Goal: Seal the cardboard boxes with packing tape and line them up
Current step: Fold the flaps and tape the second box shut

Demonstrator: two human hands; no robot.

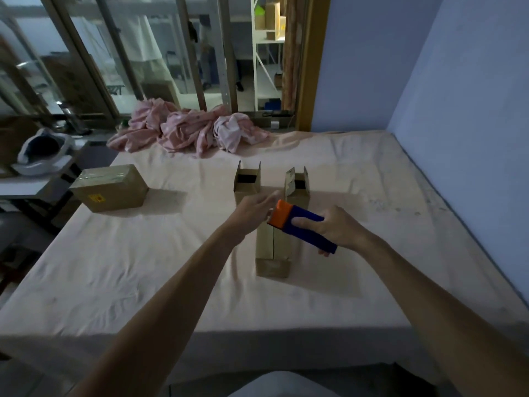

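A long cardboard box (273, 250) lies on the pink sheet in the middle, its top flaps closed along a dark seam. My right hand (340, 226) grips a blue tape dispenser (303, 224) with an orange head, held over the box's far end. My left hand (256, 207) reaches out with fingers extended beside the orange head, above the box. Behind stand two open boxes, one on the left (247, 181) and one on the right (299, 186), flaps up. A taped box (110, 187) sits at the left edge of the bed.
Crumpled pink cloth (189, 130) is heaped at the far edge of the bed (143, 267). A side table with a white bag (43, 156) stands to the left. A blue wall runs along the right side.
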